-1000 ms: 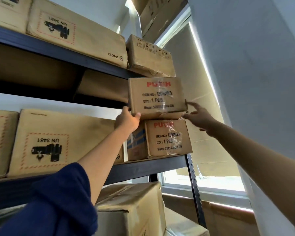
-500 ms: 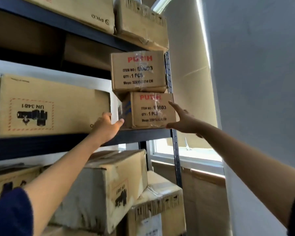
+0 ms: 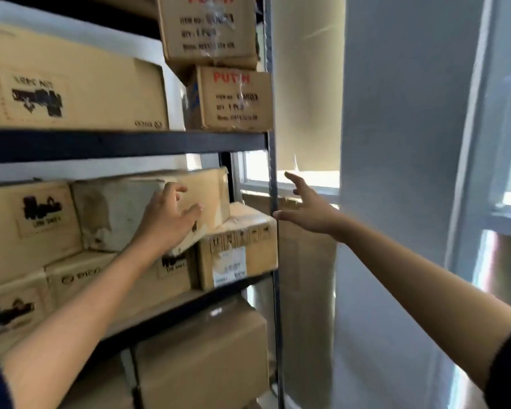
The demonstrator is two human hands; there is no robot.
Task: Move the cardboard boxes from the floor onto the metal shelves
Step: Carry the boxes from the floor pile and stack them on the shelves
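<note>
The left hand [image 3: 171, 219] is seen in front of a worn, stained cardboard box [image 3: 121, 214] on the middle level of the metal shelving unit [image 3: 124, 143]; its fingers are loosely spread and nothing is gripped, and whether the box face is actually touched cannot be told through the blur. The right hand [image 3: 310, 209] is held out in the air to the right of the dark shelf upright [image 3: 273, 178], with fingers extended and apart and nothing held.

On the level above, two cardboard boxes printed with red lettering are stacked at the right end, against the upright. The lower red-lettered box [image 3: 236, 97] is set on the shelf board, and the upper red-lettered box [image 3: 210, 25] is placed on top of it, shifted slightly to the left and cut off by the top edge of the view. A large box with a black pictogram [image 3: 71, 90] is stood to their left on the same board.

Beside the worn box, at the right end of the middle level, a small box with a white label [image 3: 238, 252] is seen, and further printed boxes are stacked to the left. A plain large box [image 3: 201, 358] is stored on the level beneath. A grey wall column [image 3: 396, 172] and a bright window [image 3: 307, 178] are seen to the right of the shelving.
</note>
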